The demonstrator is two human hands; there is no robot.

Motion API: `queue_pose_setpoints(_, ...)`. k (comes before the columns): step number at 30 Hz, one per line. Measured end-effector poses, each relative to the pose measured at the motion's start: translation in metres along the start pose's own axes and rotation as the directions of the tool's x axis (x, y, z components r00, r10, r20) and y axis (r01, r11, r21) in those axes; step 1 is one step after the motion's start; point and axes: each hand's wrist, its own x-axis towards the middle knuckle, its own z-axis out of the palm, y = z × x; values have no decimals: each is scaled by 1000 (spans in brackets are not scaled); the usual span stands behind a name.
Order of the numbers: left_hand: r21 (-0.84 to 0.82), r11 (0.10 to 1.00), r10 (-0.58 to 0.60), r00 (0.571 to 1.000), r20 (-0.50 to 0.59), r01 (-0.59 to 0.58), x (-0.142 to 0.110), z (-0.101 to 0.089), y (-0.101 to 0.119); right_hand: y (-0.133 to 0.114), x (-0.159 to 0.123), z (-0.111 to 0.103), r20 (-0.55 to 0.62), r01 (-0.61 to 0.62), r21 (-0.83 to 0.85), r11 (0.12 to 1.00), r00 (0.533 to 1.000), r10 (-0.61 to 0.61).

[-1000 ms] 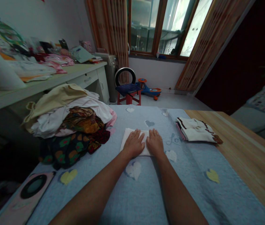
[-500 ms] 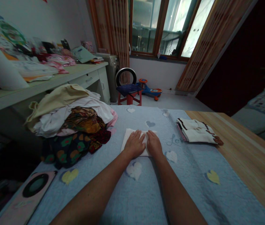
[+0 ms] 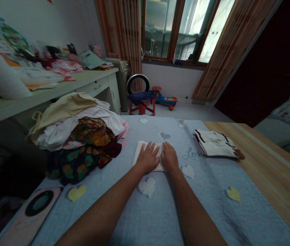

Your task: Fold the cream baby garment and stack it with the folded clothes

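Observation:
A small folded white cloth (image 3: pixel 158 168) lies flat on the blue, heart-patterned cover (image 3: pixel 160 212) in front of me. My left hand (image 3: pixel 148 158) rests palm down on it, fingers spread. At the cloth's right side, my right hand (image 3: pixel 169 157) has its fingers curled together at the edge, covering that corner. To the left is a loose heap of clothes (image 3: pixel 83 126), with beige, white, brown-patterned and dark floral pieces. Over on the right sits a neat stack of folded garments (image 3: pixel 215 143), a cream one with dark trim on top.
A pink phone-like object with a round black part (image 3: pixel 29 217) lies at the near left corner. Bare wooden tabletop (image 3: pixel 270 160) shows along the right. A cluttered desk (image 3: pixel 93 80) stands left; beyond the table are a red stool (image 3: pixel 142 107) and a blue ride-on toy (image 3: pixel 166 100).
My right hand has shifted very slightly at the cloth's edge, its fingers a little higher. The left hand, cloth and clothes look the same.

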Motion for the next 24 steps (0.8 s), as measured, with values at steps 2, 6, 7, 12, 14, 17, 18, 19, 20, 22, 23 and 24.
queue_pose_setpoints(2,-2,1000,5,1000,-11,-5,-1,0,-1,0,1,-1,-48,21,55,998,999,-19)
queue_pose_setpoints(6,-25,1000,14,1000,2,-14,0,1,-3,-1,0,1,-12,36,72,997,999,-35)
queue_pose_setpoints(7,-35,999,16,1000,10,-16,1,1,-4,-1,-1,2,10,30,59,998,999,-30)
queue_pose_setpoints(12,-107,994,12,997,79,-3,6,-8,-13,-2,-2,2,89,18,9,1000,996,-18)
queue_pose_setpoints(14,-110,994,7,996,86,3,6,-13,-21,-3,-1,0,103,12,-10,1000,995,-11)
queue_pose_setpoints(17,-77,997,-6,997,83,12,4,-15,-32,-5,0,-2,116,7,-36,999,993,-3)
queue_pose_setpoints(18,-66,998,-12,996,85,18,3,-15,-36,-6,0,-2,120,7,-45,999,993,-1)
queue_pose_setpoints(19,-58,998,-20,996,87,25,3,-14,-38,-6,0,-3,126,7,-56,998,992,0)
queue_pose_setpoints(20,-53,998,-28,996,86,33,2,-12,-40,-7,0,-3,132,7,-66,998,991,1)
queue_pose_setpoints(22,-49,998,-44,996,74,48,1,-10,-42,-8,0,-3,148,6,-88,996,989,7)
queue_pose_setpoints(23,-49,997,-53,996,70,57,0,-9,-41,-8,0,-4,156,3,-98,995,988,12)
queue_pose_setpoints(24,-51,996,-64,996,70,67,0,-8,-41,-8,0,-4,163,-1,-107,994,986,18)
